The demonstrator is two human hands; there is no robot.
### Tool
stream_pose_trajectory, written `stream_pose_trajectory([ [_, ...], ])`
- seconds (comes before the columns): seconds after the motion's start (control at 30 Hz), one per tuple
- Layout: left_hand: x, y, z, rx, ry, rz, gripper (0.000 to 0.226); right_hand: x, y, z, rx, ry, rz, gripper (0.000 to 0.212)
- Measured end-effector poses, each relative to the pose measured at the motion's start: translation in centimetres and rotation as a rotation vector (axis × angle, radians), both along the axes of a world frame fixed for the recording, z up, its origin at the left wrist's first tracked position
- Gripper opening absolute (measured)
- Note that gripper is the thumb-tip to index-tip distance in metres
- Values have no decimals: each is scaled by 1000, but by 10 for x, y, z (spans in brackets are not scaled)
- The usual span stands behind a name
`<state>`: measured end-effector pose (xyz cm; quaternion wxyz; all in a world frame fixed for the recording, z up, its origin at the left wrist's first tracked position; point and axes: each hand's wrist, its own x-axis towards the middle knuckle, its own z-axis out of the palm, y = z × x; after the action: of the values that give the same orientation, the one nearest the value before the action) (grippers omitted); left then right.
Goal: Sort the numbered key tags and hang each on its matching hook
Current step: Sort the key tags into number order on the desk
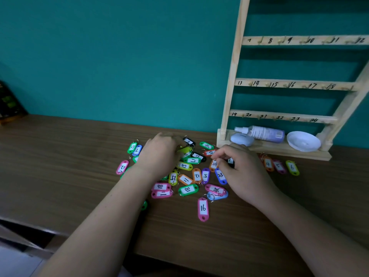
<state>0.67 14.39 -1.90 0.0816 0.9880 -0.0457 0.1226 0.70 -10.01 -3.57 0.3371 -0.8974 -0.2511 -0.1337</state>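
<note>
Several coloured numbered key tags (188,189) lie in a loose pile on the wooden table (60,166). My left hand (161,154) is over the pile's far left, its curled fingers gripping a yellow-green tag (186,151). My right hand (242,168) is at the pile's right, and its fingertips pinch at the ring end of the orange tag 24 (213,164). A black tag 1 (230,160) shows under that hand. Tags 4 (268,164), 5 (279,166) and 6 (292,167) lie in a row to its right. The wooden hook rack (235,62) stands behind, its rails numbered 7 to 24.
On the rack's base lie a spray bottle (263,133), a pale blue case (242,139) and a white bowl (303,141). A pink tag 16 (203,208) sits alone near me. A teal wall backs the table, and a dark object (9,104) stands far left.
</note>
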Motion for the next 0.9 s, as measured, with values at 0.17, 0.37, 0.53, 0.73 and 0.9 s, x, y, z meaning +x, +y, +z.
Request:
stream_pose_trajectory([
  [0.17,6,-7,-1,13,-2,56,33,-1,1,2,5,1,3,16],
  [0.37,6,-8,-4,25,-86,71,30,-3,0,2,17,7,12,14],
  [0.53,5,-5,-6,-125,-110,101,25,-3,-1,3,18,18,17,15],
  [0.73,6,7,-9,-374,-109,125,15,-4,-1,4,38,27,19,14],
  [0.9,10,11,-12,-384,-89,133,20,-4,-1,4,36,27,22,14],
])
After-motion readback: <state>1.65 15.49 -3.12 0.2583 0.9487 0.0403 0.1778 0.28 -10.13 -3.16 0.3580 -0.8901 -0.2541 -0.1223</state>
